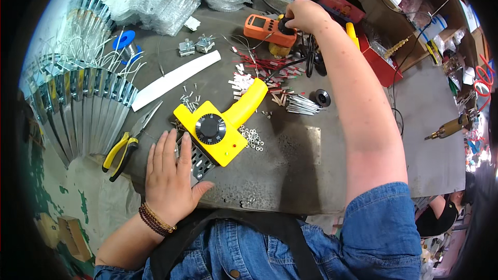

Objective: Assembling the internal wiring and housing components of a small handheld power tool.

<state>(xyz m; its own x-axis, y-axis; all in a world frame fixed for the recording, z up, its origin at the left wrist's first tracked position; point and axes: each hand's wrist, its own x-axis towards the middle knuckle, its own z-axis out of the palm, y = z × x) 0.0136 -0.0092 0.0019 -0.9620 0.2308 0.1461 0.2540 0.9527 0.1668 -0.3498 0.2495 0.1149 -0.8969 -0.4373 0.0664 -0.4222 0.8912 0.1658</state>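
Observation:
A yellow hand tool (228, 124) with a curved handle and a black marked dial (210, 128) lies in front of me. My left hand (174, 168) rests flat with fingers stretched out, at the perforated metal plate (201, 163) under the tool's body. At the far side, my right hand (306, 16) has its fingers closed on the black dial (285, 26) of an orange multimeter (263, 28). Part of that dial is hidden by the fingers. Yellow-and-black pliers (124, 150) lie left of my left hand.
Silver strips with white wires (83, 93) fan out at the left. Near the tool are screws (191, 98), nuts (252, 137), red wires with white ends (249, 75), metal pins (302, 105) and a white strip (176, 80). A solder spool (126, 44) stands behind; a power screwdriver (447, 127) is at the right.

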